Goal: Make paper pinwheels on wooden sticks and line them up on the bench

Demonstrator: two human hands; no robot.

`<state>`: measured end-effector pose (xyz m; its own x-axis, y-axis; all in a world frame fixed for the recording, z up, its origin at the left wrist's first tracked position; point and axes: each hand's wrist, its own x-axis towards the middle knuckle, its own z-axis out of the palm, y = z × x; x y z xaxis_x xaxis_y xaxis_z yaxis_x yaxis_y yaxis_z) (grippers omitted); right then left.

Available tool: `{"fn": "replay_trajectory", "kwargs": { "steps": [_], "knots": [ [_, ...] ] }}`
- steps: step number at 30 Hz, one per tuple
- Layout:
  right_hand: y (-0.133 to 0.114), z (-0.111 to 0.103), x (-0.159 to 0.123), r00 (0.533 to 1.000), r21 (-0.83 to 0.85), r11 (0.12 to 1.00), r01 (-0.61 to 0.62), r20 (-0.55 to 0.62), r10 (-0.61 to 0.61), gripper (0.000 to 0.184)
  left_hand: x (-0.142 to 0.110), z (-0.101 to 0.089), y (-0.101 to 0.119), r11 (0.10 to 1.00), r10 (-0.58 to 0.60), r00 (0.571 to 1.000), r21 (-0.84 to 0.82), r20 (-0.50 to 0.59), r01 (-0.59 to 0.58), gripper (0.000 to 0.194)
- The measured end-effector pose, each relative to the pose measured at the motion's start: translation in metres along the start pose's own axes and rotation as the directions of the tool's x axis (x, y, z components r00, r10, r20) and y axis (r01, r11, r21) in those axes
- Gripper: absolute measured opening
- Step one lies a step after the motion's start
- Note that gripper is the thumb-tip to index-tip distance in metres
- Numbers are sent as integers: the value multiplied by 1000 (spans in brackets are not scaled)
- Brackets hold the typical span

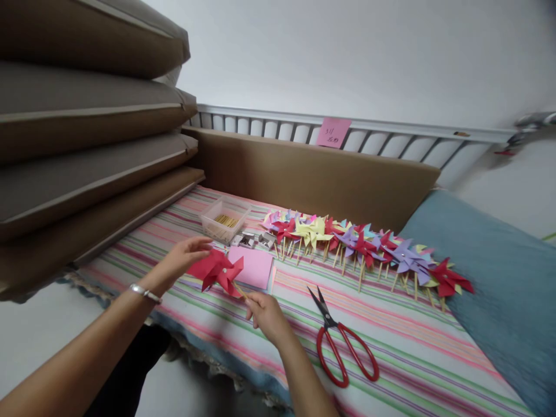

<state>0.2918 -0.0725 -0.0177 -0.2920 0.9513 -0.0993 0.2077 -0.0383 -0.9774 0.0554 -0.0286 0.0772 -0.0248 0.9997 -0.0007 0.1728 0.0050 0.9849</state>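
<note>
A red paper pinwheel [223, 275] on a thin wooden stick is held by my right hand [266, 313], whose fingers pinch the stick's lower end. My left hand [191, 253] hovers just behind the red blades with its fingers stretched out, holding nothing. Under and behind the pinwheel lies a stack of pink paper [252, 267], and more red paper seems to sit beneath its left side. Scissors with red handles [334, 336] lie spread on the striped cloth, to the right of my right hand.
A clear plastic box [207, 223] holds short sticks, with small open boxes [256, 240] beside it. Many finished pinwheels [360, 246] lie in a row toward the right. Thick brown cushions [87, 139] are stacked at left. A pink note [333, 132] hangs on the railing behind.
</note>
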Motion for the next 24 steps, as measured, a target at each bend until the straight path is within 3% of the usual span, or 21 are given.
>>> {"fn": "replay_trajectory", "kwargs": {
  "steps": [4, 11, 16, 24],
  "knots": [
    [-3, 1, -4, 997, -68, 995, 66, 49, -63, 33, 7, 2, -6, 998, -48, 984, 39, 170, 42, 31],
    [-4, 0, -7, 996, -116, 991, 71, 62, -64, 29, 18, 5, -25, 996, -47, 959, 89, 279, 23, 15],
    [-5, -2, -6, 992, -85, 991, 99, 92, -91, 39, 22, 8, -30, 992, -1, 960, 124, 279, -35, 11],
    [2, -7, -5, 991, -53, 995, 87, 108, -81, 38, 21, 14, -35, 991, 56, 971, 109, 231, -83, 22]
  ]
}}
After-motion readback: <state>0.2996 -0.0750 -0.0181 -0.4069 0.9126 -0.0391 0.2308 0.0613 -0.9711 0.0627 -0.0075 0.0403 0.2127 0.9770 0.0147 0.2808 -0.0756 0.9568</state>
